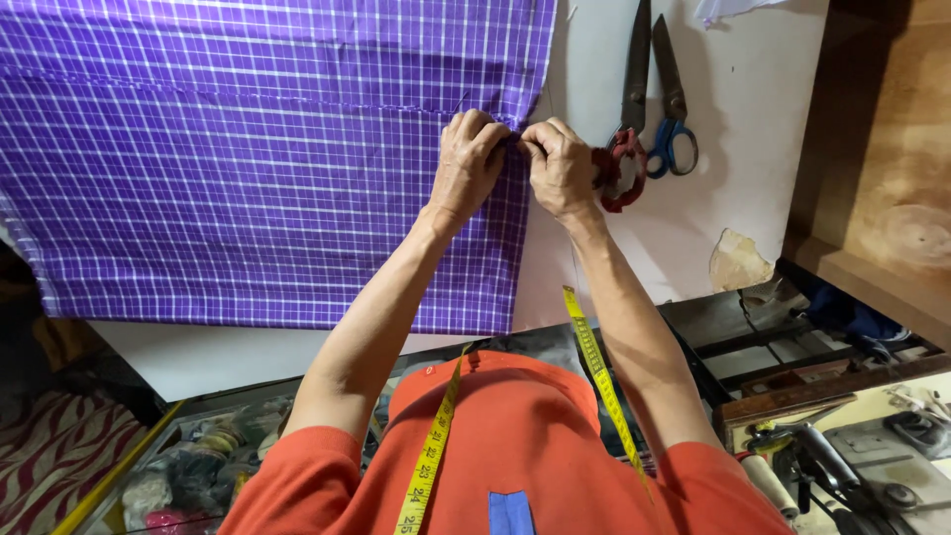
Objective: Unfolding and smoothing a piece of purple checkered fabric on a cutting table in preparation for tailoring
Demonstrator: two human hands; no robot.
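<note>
Both hands met at one spot: the left hand (466, 163) and the right hand (560, 163) were curled tight, fingertips pinched together on the right-hand edge of the purple checked cloth (248, 168), knuckle almost against knuckle. Whether they pinched one layer or a fold I could not tell, since the fingers covered the very place they gripped.

The cloth lay spread flat over the white surface (753, 109), filling most of its left part, with a crease line running across it at about the height of the hands. It looked thin, light and limp, a woven stuff that would drape, slide and wrinkle rather than hold a shape, and probably fray at a cut edge. The edge, taken close between finger and thumb as here, seemed the sensible place to hold it; a grip in the middle would only bunch it.

Just right of the right hand lay large dark shears with red-wrapped handles (626, 149), and beside them smaller scissors with blue handles (672, 129). A yellow measuring tape (594, 367) hung round the neck over an orange shirt (525, 446).

The cloth's top and left ran out of view, the shears' tips were cut off, and the clutter below the surface was too dim to name.
</note>
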